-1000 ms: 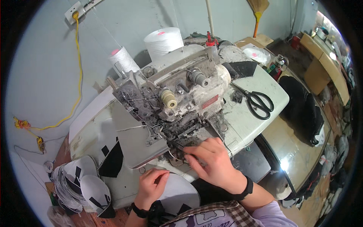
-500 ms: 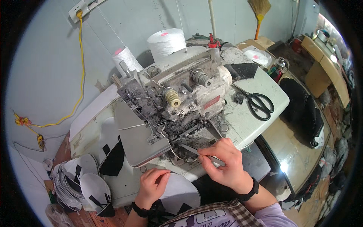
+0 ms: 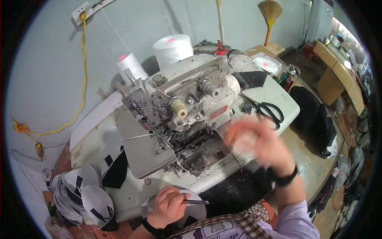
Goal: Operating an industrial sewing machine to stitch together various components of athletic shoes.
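My left hand [image 3: 166, 206] is closed around metal tweezers [image 3: 197, 202], low in front of the sewing machine, above stacked white rounded pieces [image 3: 190, 215]. My right hand [image 3: 256, 141] is smeared by motion at the machine's front right corner, below the black-handled scissors [image 3: 271, 113]; whether it grips anything is unclear. The overlock sewing machine [image 3: 187, 99] is coated in grey lint, and its lower front stands exposed, showing the dusty inner parts [image 3: 195, 161]. A white thread [image 3: 137, 138] runs across the grey work plate [image 3: 139, 153]. Black cloth [image 3: 238, 193] lies close to my body.
Two white thread cones [image 3: 173, 49] stand behind the machine. At left are piled white pieces with black strips [image 3: 75, 187]. A yellow cord [image 3: 84, 67] hangs down the wall. Dark fabric [image 3: 314, 119] and a cardboard box [image 3: 334, 85] are on the right; a broom [image 3: 270, 18] leans behind.
The tweezers have passed from my right hand to my left. My right hand has moved up and right, away from the machine's lower front. The view has shifted slightly.
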A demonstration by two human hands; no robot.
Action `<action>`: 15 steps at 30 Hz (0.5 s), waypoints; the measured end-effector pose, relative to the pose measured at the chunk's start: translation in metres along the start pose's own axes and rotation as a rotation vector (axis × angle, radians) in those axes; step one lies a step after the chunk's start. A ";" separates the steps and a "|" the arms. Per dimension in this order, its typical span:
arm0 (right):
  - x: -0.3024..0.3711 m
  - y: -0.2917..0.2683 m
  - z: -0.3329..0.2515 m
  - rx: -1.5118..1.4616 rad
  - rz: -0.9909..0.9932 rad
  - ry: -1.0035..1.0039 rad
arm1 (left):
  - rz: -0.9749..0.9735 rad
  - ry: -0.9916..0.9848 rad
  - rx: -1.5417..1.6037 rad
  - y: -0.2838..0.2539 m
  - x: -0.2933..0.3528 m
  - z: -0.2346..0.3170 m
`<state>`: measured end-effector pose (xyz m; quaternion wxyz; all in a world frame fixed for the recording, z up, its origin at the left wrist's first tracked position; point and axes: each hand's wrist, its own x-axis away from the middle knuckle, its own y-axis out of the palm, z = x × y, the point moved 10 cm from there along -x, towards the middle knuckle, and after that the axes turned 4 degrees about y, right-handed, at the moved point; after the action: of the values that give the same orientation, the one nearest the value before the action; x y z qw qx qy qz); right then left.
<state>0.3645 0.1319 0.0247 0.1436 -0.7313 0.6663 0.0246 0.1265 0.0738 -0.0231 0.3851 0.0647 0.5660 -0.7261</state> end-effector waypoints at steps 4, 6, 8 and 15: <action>-0.069 -0.138 0.056 0.453 0.455 0.141 | 0.096 0.013 0.056 0.004 -0.002 0.005; -0.098 -0.144 0.086 0.543 0.335 0.438 | 0.080 0.018 0.071 0.015 0.000 -0.001; -0.113 -0.131 0.123 0.409 0.076 0.738 | 0.083 0.021 0.076 0.022 0.006 -0.007; -0.119 -0.101 0.139 -0.076 -0.115 0.711 | 0.064 -0.028 0.103 0.023 0.001 -0.013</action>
<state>0.4720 0.2881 -0.0635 -0.1232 -0.7352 0.6311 -0.2148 0.1359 0.0830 -0.0465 0.4120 0.0925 0.5200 -0.7425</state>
